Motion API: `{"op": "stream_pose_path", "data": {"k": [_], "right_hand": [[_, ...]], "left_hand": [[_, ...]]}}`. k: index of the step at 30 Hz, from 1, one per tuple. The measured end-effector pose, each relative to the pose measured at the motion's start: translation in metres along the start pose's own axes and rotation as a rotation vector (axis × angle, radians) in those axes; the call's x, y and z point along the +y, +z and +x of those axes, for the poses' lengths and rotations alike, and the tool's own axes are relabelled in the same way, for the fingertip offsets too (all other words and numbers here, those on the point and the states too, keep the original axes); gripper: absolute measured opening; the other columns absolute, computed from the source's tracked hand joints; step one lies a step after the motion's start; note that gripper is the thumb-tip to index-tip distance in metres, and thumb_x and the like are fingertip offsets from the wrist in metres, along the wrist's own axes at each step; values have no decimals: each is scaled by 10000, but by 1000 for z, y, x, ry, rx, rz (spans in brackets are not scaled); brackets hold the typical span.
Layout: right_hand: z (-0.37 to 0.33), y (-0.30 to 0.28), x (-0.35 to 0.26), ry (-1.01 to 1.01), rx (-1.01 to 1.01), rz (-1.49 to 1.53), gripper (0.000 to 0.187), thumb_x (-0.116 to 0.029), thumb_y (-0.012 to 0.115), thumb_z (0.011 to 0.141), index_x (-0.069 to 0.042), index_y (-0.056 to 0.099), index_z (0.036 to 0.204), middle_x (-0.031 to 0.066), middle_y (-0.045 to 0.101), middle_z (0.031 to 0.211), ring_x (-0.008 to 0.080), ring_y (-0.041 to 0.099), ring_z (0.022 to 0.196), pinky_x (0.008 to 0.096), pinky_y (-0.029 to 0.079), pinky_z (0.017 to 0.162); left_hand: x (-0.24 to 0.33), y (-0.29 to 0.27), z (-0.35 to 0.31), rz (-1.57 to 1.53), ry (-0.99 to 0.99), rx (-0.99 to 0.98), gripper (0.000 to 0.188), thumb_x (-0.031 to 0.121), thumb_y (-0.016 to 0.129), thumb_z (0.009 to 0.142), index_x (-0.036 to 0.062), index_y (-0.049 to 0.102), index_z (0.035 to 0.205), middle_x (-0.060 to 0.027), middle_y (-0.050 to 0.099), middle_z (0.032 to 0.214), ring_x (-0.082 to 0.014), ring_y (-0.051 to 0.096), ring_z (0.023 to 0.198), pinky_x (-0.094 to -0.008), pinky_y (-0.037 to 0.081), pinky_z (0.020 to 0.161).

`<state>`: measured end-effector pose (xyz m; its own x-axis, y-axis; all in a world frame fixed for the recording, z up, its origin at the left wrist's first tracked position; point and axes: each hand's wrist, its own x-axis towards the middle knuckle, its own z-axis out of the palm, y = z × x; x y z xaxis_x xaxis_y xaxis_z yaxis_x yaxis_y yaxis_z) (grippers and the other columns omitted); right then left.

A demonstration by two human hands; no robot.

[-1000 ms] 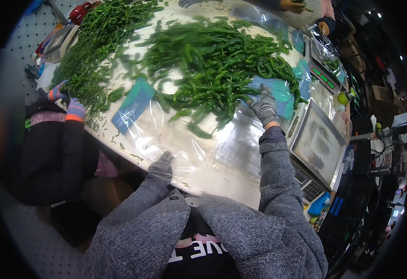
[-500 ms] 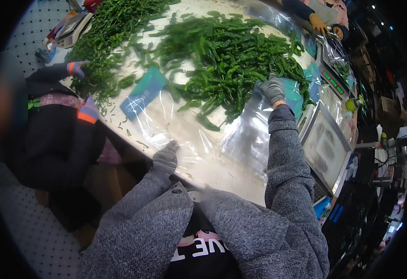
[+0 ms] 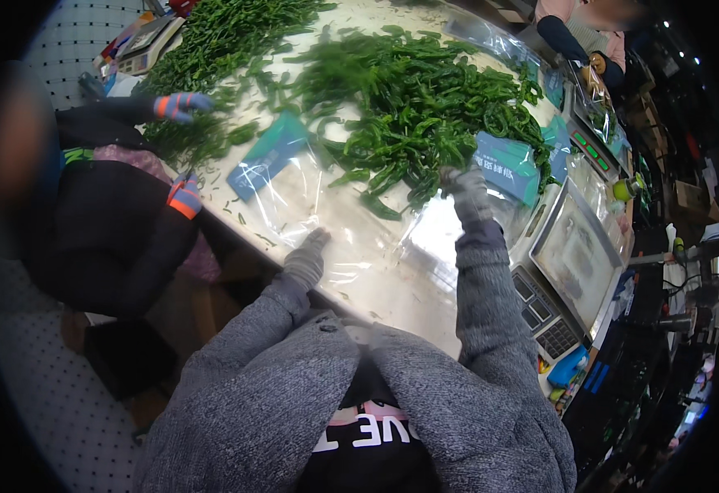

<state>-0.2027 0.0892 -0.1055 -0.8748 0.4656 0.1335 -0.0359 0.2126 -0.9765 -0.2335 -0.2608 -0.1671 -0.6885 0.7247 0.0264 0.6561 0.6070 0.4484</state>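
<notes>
My left hand [image 3: 306, 256], in a grey striped glove, is closed on the near edge of a clear plastic bag with a blue-green printed panel [image 3: 267, 156]. This bag lies flat on the pale table [image 3: 400, 283]. My right hand [image 3: 468, 195], also gloved in grey, is over the near side of a pile of green peppers [image 3: 425, 99]. Motion smears its fingers, so whether it holds anything is unclear. Beneath and beside it are shiny clear bags, with another blue-green panel [image 3: 507, 167] to its right.
A scale with a metal tray [image 3: 577, 251] stands at the right; another scale [image 3: 594, 152] with green digits is beyond it. On the left, a co-worker's orange-and-blue gloves [image 3: 183, 107] are by a second pepper heap [image 3: 212, 37]. Another person's hands [image 3: 596, 70] work at the far right.
My right hand has moved left and nearer to me, off the blue-green panel. My left hand has shifted slightly right and away. The co-worker's gloves on the left have shifted right.
</notes>
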Motion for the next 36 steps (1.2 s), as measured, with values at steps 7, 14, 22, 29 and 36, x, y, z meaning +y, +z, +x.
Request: {"op": "stream_pose_path", "data": {"k": [7, 14, 22, 29, 36], "right_hand": [[-116, 65, -92, 268, -592, 220, 340, -56, 570, 727, -46, 470, 1052, 63, 578, 719, 100, 527, 545, 205, 409, 441], [-129, 115, -28, 253, -321, -103, 478, -97, 596, 690, -48, 411, 1128, 67, 557, 785, 103, 520, 535, 220, 430, 439], [-105, 117, -68, 499, -660, 207, 586, -134, 647, 723, -37, 360, 1225, 22, 533, 707, 92, 503, 565, 230, 457, 497], [-84, 145, -68, 436, -514, 666, 337, -114, 462, 863, 19, 412, 1168, 80, 559, 889, 128, 512, 874, 201, 423, 778], [-77, 84, -96, 201, -744, -54, 280, -246, 558, 812, 13, 549, 917, 87, 580, 911, 136, 537, 757, 217, 445, 639]], "left_hand": [[59, -76, 27, -373, -48, -52, 668, -18, 443, 684, 37, 239, 1317, -166, 298, 1331, -300, 347, 1194, -305, 318, 966], [85, -90, 10, -120, -33, 129, 751, -60, 456, 641, 41, 189, 1336, -120, 258, 1365, -273, 564, 760, -317, 455, 566], [91, -86, 3, -15, 138, 175, 716, -49, 445, 664, 72, 226, 1335, -127, 293, 1348, -267, 549, 627, -321, 438, 524], [113, -109, 1, -147, 194, -121, 626, -45, 429, 743, 86, 245, 1327, -170, 346, 1296, -241, 568, 736, -320, 483, 629], [96, -103, 11, -24, 116, -17, 683, -51, 440, 708, 98, 219, 1337, -135, 279, 1352, -217, 570, 650, -298, 481, 555]]}}
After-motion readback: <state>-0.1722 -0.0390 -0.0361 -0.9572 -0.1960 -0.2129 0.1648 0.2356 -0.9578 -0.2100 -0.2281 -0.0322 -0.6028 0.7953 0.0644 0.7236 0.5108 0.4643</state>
